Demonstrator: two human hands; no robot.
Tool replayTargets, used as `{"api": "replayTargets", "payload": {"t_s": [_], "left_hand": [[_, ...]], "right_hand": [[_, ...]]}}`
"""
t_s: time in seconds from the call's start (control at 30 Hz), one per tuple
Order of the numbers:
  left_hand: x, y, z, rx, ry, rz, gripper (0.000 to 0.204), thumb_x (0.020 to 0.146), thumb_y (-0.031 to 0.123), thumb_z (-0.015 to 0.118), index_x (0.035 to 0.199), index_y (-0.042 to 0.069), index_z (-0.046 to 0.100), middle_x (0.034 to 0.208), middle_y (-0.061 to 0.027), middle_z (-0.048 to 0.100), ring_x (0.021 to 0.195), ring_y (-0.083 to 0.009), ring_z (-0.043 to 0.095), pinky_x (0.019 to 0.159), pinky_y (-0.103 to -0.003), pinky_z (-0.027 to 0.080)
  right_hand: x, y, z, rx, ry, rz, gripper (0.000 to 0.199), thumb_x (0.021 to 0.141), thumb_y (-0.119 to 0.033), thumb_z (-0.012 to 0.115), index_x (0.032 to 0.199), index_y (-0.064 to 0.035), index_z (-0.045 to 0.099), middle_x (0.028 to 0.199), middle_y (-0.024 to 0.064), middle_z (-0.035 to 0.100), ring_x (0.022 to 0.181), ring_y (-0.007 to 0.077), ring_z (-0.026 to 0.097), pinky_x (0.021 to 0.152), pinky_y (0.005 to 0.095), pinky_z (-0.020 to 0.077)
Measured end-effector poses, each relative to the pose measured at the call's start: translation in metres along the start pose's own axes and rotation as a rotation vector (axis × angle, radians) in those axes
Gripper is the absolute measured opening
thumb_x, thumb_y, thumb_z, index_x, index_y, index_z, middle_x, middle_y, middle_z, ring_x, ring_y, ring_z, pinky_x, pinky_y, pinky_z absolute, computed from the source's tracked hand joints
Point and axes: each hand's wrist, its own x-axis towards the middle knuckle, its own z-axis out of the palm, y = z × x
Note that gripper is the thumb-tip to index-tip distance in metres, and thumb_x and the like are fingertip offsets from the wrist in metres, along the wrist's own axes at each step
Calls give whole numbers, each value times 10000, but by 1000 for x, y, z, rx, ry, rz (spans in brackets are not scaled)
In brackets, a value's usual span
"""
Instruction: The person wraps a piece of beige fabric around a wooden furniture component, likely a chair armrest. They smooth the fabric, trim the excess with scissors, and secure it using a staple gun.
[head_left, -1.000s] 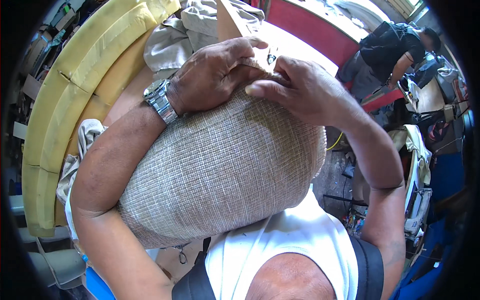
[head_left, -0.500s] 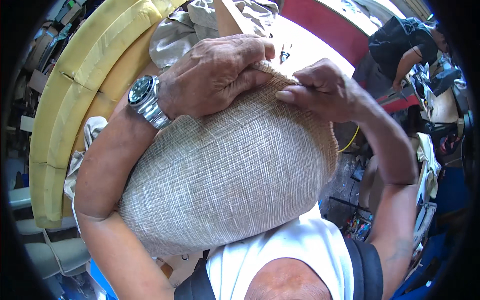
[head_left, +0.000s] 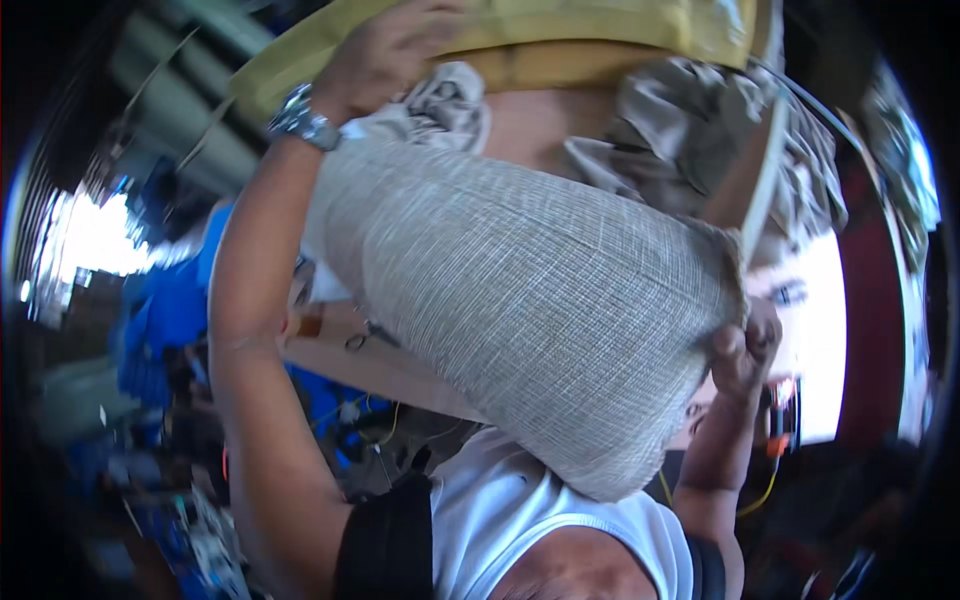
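A plump cushion (head_left: 540, 310) in a coarse grey-beige woven cover lies across my lap and the work surface, pointing from upper left to lower right. My right hand (head_left: 748, 345) is closed on the edge of the cover at the cushion's right end, thumb on top. Beyond the cushion's left end, my left hand (head_left: 390, 55) is raised clear of the cover, in front of the yellow foam (head_left: 560, 35). Its fingers look stretched out and slightly apart, though motion blurs them. A metal wristwatch (head_left: 303, 118) is on the left wrist.
Crumpled grey cloth (head_left: 675, 125) lies past the cushion, beside an upright curved panel (head_left: 765, 185). A smaller cloth bundle (head_left: 450, 105) sits near the foam. A dark-handled tool (head_left: 370, 335) rests on the table left of the cushion. A yellow cable (head_left: 762, 495) hangs at lower right.
My left hand has let go of the cover's edge and moved up and left. My right hand still grips the cover, lower down. The view has turned, and the cushion's right end now points right.
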Motion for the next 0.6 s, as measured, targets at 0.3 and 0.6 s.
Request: {"api": "replayTargets", "payload": {"t_s": [0.3,0.6], "left_hand": [[-232,-188,-32,-141,312,-1078,688,1060,602,345,1241,57,725,1323,-161,685,1272,-300,599,1127,-372,397],[-116,-19,16,258,-255,-559,503,1093,333,310,1334,76,670,1438,-46,627,1385,-220,519,1224,-423,242]], "right_hand": [[26,37,-12,129,-414,-361,334,906,-381,714,974,-62,648,1017,146,619,912,309,590,818,466,478],[55,42,16,600,-277,-478,313,901,-330,732,773,-69,616,824,96,620,723,286,620,631,421,476]]}}
